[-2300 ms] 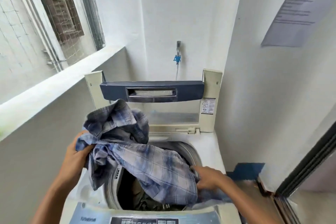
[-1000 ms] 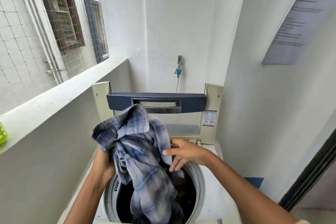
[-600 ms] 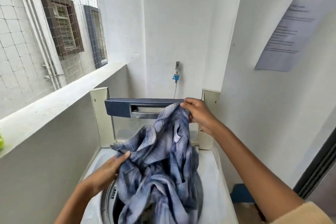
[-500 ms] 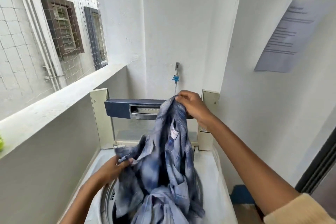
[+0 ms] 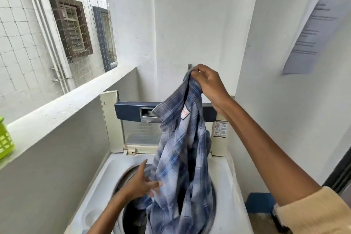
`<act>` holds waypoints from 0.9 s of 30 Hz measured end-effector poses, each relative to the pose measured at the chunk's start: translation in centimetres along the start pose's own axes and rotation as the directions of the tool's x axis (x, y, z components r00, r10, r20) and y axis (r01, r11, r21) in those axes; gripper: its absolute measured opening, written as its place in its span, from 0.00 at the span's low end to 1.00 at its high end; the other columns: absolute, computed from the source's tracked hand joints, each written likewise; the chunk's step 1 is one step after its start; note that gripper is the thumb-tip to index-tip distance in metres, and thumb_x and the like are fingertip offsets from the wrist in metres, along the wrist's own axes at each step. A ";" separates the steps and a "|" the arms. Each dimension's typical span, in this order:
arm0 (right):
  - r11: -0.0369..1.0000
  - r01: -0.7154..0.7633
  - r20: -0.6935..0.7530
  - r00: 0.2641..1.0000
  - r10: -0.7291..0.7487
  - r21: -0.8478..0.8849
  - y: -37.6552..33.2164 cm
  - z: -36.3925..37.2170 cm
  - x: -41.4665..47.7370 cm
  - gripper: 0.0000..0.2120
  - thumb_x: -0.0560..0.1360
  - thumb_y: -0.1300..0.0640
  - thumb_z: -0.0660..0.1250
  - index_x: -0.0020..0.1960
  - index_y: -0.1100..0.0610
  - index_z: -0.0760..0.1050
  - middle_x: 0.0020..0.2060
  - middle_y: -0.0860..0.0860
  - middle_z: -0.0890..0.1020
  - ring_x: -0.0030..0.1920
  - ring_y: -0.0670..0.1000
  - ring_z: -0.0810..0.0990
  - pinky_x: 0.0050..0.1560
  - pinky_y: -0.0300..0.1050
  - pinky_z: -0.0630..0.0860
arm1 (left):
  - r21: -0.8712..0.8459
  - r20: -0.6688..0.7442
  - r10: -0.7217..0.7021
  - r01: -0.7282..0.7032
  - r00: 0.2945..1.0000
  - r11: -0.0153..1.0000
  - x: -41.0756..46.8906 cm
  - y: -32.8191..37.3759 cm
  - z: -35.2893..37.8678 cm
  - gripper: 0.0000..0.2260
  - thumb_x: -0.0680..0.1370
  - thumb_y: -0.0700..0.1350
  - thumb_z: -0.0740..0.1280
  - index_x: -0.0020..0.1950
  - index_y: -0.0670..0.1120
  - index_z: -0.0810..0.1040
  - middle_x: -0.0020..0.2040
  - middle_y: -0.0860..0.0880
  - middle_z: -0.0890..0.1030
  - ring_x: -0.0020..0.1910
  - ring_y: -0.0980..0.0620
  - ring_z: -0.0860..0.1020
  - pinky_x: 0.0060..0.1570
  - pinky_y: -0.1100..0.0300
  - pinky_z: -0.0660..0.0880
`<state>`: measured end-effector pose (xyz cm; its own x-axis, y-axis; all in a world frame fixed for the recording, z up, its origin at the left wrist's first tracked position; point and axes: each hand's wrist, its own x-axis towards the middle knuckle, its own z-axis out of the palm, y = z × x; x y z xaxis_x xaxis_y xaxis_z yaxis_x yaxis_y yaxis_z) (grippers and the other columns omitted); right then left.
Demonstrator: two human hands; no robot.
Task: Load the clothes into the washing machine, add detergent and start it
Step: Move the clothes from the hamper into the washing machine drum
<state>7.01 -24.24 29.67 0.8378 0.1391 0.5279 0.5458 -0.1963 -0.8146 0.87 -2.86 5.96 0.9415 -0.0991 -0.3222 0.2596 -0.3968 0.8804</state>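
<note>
Right hand (image 5: 209, 83): raised high in front of the back wall, its fingers and thumb pinching the top edge of the plaid shirt (image 5: 182, 157) up by the collar.
Left hand (image 5: 140, 182): low over the mouth of the machine, thumb spread upward and fingers stretched out straight against the lower folds of the cloth. It touches the shirt rather than clutching it.
Plaid shirt: blue and white check, hanging full length from the upper hand. A white label shows inside the neck. The bottom part drops into the drum (image 5: 133, 214), the rest is in the air above it.
Washing machine (image 5: 229, 186): a white top-loader set in a narrow corner between the walls.
Lid (image 5: 129, 111): standing upright at the back, with a dark blue band across it. The shirt hides its middle, and a printed sticker (image 5: 220, 129) sits on its right post.
Drum: open and dark inside. Beside the hanging shirt I cannot make out what lies in it.
Sleeve (image 5: 311, 214): cream, on the raised arm, at the lower right.
Ledge (image 5: 57, 112): a white sill running along the left wall, with a green basket (image 5: 4, 138) on its near end.
Beyond the ledge: netting (image 5: 22, 40) and a brown shuttered window (image 5: 72, 30).
Right wall: a printed paper sheet (image 5: 311, 30) stuck up high.
</note>
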 end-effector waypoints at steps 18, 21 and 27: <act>0.806 0.301 -0.256 0.841 -0.476 -0.510 -7.0 -4.1 2.9 0.13 0.70 0.65 0.54 0.34 0.49 0.55 0.29 0.44 0.62 0.35 0.47 0.62 0.34 0.44 0.57 | 0.144 -0.323 0.507 -0.488 0.799 0.861 -3.6 5.0 1.0 0.06 0.77 0.46 0.60 0.48 0.49 0.76 0.40 0.46 0.82 0.37 0.54 0.77 0.39 0.53 0.75; 0.701 0.147 -0.076 0.958 -0.276 -0.698 -6.1 -2.2 2.4 0.06 0.73 0.63 0.54 0.44 0.53 0.66 0.35 0.51 0.71 0.38 0.54 0.69 0.37 0.45 0.61 | 0.240 0.329 0.061 -0.146 0.942 0.960 -3.3 4.3 0.9 0.15 0.79 0.35 0.57 0.56 0.55 0.68 0.47 0.47 0.80 0.38 0.54 0.80 0.38 0.60 0.74; 0.760 0.033 -0.161 0.971 -0.179 -0.649 -3.8 -1.6 0.4 0.06 0.73 0.58 0.57 0.45 0.54 0.72 0.37 0.51 0.76 0.39 0.57 0.71 0.37 0.45 0.62 | 0.374 -0.407 0.352 -0.197 0.843 0.906 -2.1 3.8 -0.3 0.10 0.74 0.46 0.67 0.52 0.55 0.69 0.39 0.52 0.82 0.39 0.49 0.81 0.44 0.54 0.77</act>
<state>5.30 -24.97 33.31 0.7170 0.0140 0.6969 0.4482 -0.7750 -0.4455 -0.02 -3.87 10.13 0.9724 0.1488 0.1796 -0.0309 -0.6812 0.7314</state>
